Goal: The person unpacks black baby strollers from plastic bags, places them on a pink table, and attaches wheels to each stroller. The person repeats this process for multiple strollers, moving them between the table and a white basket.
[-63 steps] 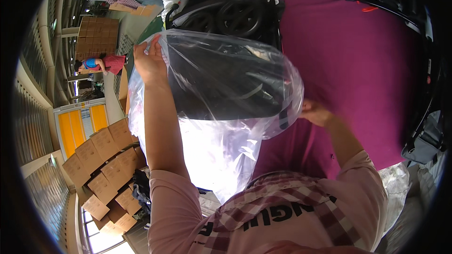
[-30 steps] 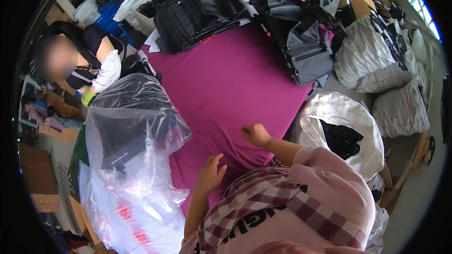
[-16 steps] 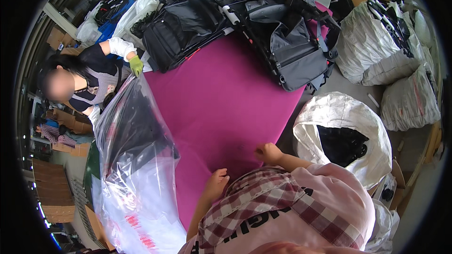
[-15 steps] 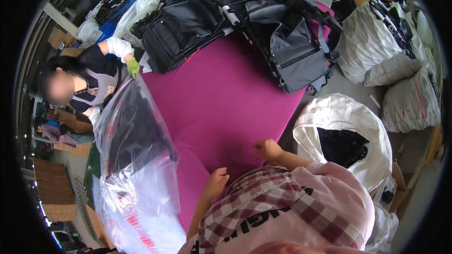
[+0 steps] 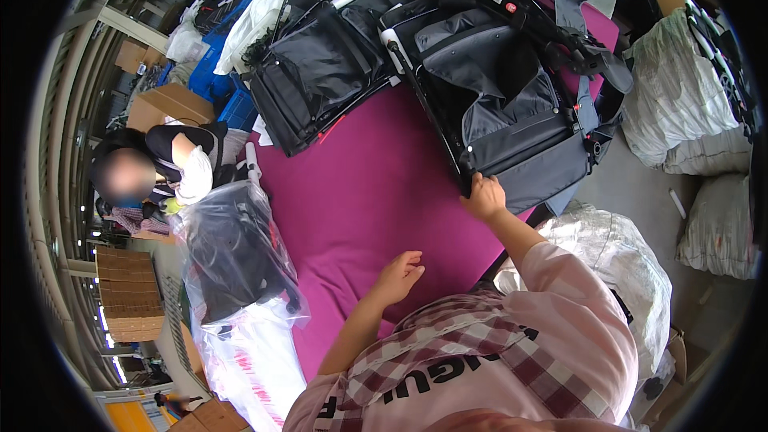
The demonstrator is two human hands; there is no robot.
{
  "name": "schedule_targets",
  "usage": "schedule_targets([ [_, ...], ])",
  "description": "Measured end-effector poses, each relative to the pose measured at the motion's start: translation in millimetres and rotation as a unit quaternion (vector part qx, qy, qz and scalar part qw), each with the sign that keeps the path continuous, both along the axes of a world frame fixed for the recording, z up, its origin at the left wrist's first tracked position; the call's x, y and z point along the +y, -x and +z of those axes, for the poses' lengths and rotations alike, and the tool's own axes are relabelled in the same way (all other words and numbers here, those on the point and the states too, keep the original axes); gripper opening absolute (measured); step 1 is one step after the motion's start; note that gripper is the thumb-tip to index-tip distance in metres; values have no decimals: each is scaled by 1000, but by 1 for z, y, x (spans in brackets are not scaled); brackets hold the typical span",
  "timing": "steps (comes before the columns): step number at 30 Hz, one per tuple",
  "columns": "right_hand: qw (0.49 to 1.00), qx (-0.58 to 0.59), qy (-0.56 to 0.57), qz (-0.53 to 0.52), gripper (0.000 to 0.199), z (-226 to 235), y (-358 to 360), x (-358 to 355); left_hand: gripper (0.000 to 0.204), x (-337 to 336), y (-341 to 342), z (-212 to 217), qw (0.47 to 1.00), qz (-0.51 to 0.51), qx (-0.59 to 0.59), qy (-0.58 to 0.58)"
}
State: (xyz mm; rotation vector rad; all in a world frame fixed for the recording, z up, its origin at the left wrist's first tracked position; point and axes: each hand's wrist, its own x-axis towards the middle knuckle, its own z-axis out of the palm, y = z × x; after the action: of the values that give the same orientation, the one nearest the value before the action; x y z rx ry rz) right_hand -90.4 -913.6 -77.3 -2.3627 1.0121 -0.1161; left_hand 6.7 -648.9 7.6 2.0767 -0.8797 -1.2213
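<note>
A dark grey folded stroller (image 5: 488, 96) lies on the magenta-covered table (image 5: 352, 168). At its near left corner, my right hand (image 5: 485, 197) has its fingers curled round the frame's edge. Empty, with fingers stretched out and slightly apart, my left hand (image 5: 397, 278) hangs over the table close to my apron. A second black folded stroller (image 5: 320, 64) lies farther back on the left. Along the table's left side is another dark folded item inside a clear plastic bag (image 5: 232, 248), near a co-worker who is bent over it.
White woven sacks (image 5: 672, 88) stand on the right, and an open white sack (image 5: 616, 248) is beside my right arm. More black stroller parts crowd the table's far end. Stacked cardboard (image 5: 128, 296) stands at the left, and printed plastic bags (image 5: 256, 360) lie at the table's near left.
My right hand has reached forward and taken hold of the near stroller's corner. My left hand has moved slightly right. The co-worker has bent down, and the clear bag now covers the item.
</note>
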Motion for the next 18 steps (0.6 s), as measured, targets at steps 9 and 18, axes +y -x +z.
schedule_targets([
  [9, 977, -183, 107, -14, 65, 33, -41, -26, 40, -7, 15, -14, 1000, 0, 6, -2],
  [18, 983, 28, 150, -100, 51, 6, -118, -34, 39, 98, 21, -15, 986, 164, 2, 4],
])
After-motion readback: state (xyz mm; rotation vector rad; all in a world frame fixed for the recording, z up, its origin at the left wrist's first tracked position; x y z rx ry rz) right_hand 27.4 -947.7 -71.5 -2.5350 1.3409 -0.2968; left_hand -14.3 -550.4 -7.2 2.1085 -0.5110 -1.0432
